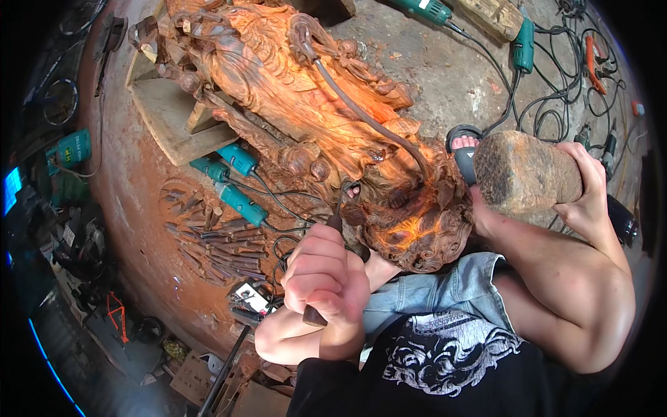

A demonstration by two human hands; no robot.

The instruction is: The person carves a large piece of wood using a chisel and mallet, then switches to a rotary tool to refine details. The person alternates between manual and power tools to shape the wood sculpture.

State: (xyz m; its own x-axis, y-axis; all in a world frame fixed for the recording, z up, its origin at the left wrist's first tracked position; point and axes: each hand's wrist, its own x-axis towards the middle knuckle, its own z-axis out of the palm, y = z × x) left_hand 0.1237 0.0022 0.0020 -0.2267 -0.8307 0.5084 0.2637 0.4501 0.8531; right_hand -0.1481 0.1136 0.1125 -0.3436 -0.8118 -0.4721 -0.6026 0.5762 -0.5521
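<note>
My left hand [325, 272] is wrapped round a wood-carving chisel [336, 221], whose blade points away from me toward the carving. The tip meets or nearly meets the wood; I cannot tell which. A large orange-brown carved wood sculpture [278, 111] lies lengthwise on the floor, its curly near end [424, 236] between my legs. Off to the right, my right hand [585, 182] grips a thick, rough wooden mallet [514, 174]. The mallet is raised, apart from the chisel and the sculpture.
Many loose chisels [222, 243] lie in reddish sawdust to the left, near teal power tools [240, 203] with black cords. A wooden support [174, 121] stands by the sculpture. More teal tools [522, 46] and tangled cables [556, 83] lie at far right.
</note>
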